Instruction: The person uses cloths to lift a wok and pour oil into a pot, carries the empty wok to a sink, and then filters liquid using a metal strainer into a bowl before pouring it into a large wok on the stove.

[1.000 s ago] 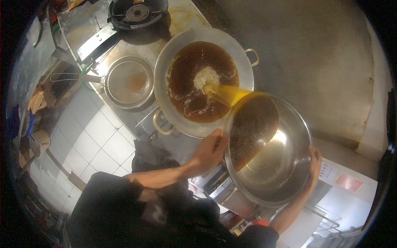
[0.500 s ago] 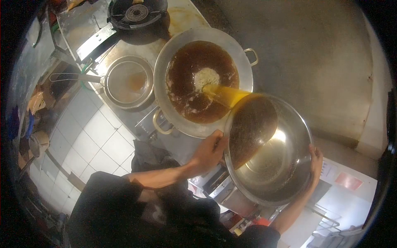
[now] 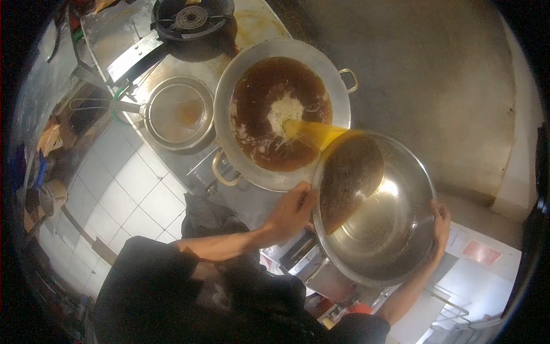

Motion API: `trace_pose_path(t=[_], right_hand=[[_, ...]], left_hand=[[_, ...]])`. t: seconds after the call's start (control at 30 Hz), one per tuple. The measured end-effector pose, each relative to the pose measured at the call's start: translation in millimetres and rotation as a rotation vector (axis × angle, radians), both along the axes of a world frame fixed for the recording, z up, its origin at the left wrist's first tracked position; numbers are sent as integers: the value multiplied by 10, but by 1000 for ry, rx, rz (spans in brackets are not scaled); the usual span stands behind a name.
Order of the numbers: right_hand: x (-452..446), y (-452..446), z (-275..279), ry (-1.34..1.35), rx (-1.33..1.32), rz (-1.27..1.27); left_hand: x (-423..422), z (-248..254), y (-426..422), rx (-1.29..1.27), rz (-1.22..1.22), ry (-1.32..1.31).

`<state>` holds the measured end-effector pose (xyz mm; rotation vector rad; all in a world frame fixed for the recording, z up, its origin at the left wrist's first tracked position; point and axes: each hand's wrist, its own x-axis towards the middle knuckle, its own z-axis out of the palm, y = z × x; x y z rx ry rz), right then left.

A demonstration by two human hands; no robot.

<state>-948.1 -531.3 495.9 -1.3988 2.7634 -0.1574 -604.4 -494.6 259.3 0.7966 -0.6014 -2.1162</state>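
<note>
A large steel bowl (image 3: 372, 252) is tilted toward a wide metal wok (image 3: 260, 175). Yellow-brown oil (image 3: 318, 135) streams over the bowl's rim into the dark brown liquid (image 3: 258, 86) in the wok, where pale foam (image 3: 286, 109) spreads around the spot it hits. My left hand (image 3: 295, 212) grips the bowl's rim on the left side, close to the wok's lower edge. On the opposite side, my right hand (image 3: 440, 223) holds the bowl's outer wall and rim. Some brown liquid still lies in the lower part of the bowl.
Left of the wok, a round strainer (image 3: 179, 113) with a long handle rests over a container. A black gas burner (image 3: 192, 20) stands on the counter at the top. White floor tiles (image 3: 134, 183) show below the counter's edge. A metal wall (image 3: 424, 74) rises at the right.
Oil keeps pouring, and the foam patch in the wok has grown and changed shape. Less liquid shows in the bowl. Both hands keep their hold, almost unmoved.
</note>
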Motion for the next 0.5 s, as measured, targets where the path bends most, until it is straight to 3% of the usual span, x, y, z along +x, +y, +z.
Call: trace_pose_path(t=[0.5], right_hand=[[-76,-82,63,8,22,92]], left_hand=[[43,84,-29,23,2,7]])
